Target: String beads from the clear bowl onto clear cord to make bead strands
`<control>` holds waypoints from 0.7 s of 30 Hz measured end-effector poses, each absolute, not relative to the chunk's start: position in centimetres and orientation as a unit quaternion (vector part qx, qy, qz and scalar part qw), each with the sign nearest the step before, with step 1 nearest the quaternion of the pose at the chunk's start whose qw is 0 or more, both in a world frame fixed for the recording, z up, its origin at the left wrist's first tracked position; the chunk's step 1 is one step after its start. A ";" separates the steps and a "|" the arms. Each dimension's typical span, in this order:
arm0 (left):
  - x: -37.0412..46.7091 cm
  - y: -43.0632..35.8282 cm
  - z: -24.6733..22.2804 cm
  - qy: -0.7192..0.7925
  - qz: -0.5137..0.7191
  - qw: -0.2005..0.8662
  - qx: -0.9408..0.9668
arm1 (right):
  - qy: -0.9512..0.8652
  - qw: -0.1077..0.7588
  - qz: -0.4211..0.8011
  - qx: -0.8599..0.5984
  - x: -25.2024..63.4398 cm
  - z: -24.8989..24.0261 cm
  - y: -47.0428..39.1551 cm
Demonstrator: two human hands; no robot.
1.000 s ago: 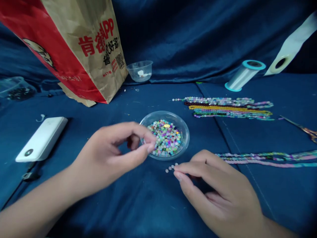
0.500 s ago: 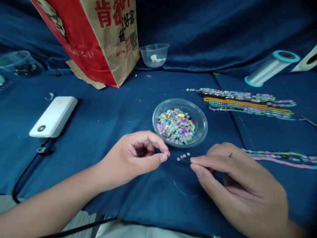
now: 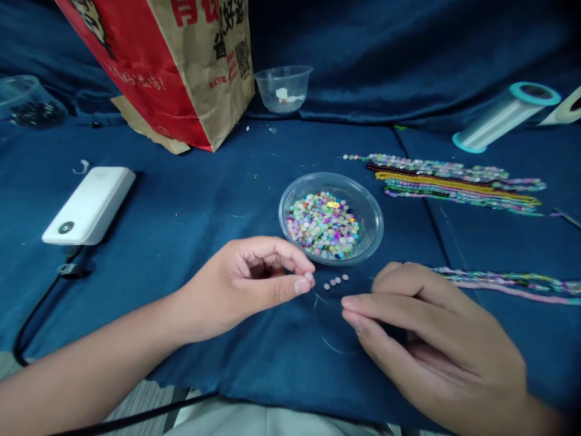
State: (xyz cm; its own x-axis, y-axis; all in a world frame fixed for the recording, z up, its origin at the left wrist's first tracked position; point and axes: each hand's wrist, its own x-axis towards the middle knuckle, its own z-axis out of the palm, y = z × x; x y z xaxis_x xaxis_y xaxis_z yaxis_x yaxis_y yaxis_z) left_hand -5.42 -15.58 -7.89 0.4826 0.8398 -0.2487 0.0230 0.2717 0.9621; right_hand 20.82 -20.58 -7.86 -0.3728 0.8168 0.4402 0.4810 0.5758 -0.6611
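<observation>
Between the thumb and forefinger of my left hand (image 3: 265, 275) is a small pale pink bead (image 3: 308, 277). My right hand (image 3: 436, 339) pinches a thin clear thread (image 3: 323, 298), which runs from its fingertips toward that bead. Whether the thread passes through the bead I cannot tell. A short row of pale pink beads (image 3: 336, 281) lies on the blue cloth between the hands. Just beyond my left fingertips stands a clear round bowl (image 3: 377, 239) of mixed coloured beads (image 3: 322, 224). More thread curves over the cloth below the hands.
Bead strands (image 3: 454, 181) lie at the right, with more strands (image 3: 508, 284) beyond my right hand. A spool (image 3: 503, 118) stands behind them. At the back are a paper bag (image 3: 200, 91) and a small clear bowl (image 3: 284, 88). A white power bank (image 3: 91, 206) with a black cable sits left.
My left fingertips now show the bead more plainly. My right fingertips have moved slightly left and down, and the view has shifted a little.
</observation>
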 end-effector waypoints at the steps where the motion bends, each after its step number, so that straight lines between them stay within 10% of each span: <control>1: -5.4 -15.6 -7.9 0.408 0.301 0.691 0.516 | -0.799 0.386 0.218 -0.406 20.9 -7.9 -20.6; 21: -5.6 -15.9 -8.0 0.397 0.300 0.649 0.576 | -0.817 0.369 0.175 -0.407 20.6 -7.8 -20.2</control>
